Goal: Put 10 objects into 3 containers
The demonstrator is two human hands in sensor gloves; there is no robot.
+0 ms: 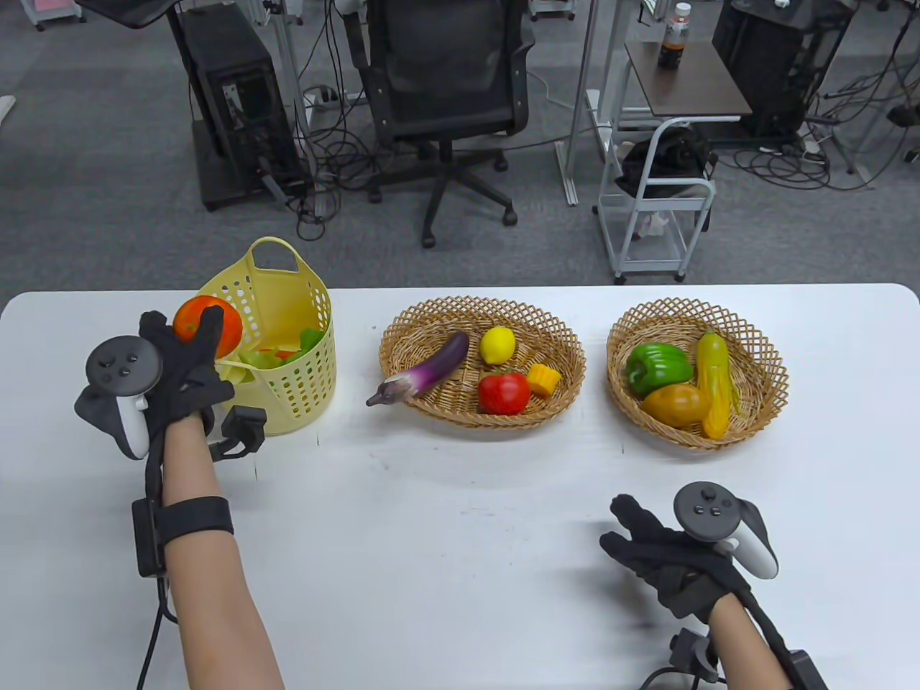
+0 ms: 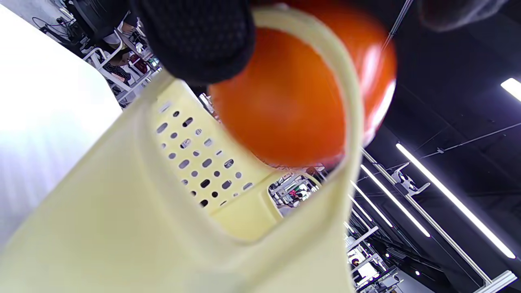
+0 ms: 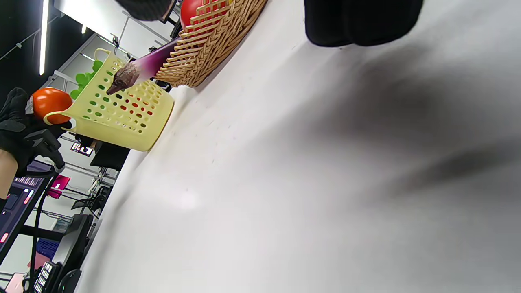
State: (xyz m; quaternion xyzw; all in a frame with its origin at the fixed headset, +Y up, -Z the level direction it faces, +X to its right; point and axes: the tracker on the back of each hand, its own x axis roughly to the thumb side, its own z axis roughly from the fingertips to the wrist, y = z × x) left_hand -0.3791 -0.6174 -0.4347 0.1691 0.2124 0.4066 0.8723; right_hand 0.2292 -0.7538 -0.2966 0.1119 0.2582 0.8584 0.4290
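My left hand [image 1: 188, 343] holds an orange tomato [image 1: 214, 323] over the left rim of the yellow plastic basket [image 1: 302, 381], which holds green vegetables. The left wrist view shows the tomato [image 2: 293, 106] just above the basket's handle [image 2: 350, 106]. The middle wicker basket [image 1: 553, 338] holds an eggplant [image 1: 424, 370], a lemon [image 1: 497, 344], a red tomato [image 1: 503, 393] and a corn piece [image 1: 543, 379]. The right wicker basket [image 1: 769, 359] holds a green pepper [image 1: 658, 366], a corn cob [image 1: 715, 384] and a mango [image 1: 674, 405]. My right hand [image 1: 640, 535] rests empty, fingers spread, on the table near the front right.
The white table [image 1: 431, 546] runs to the front edge. Beyond its far edge stand an office chair [image 1: 449, 86], a computer tower [image 1: 237, 100] and a white cart [image 1: 658, 208].
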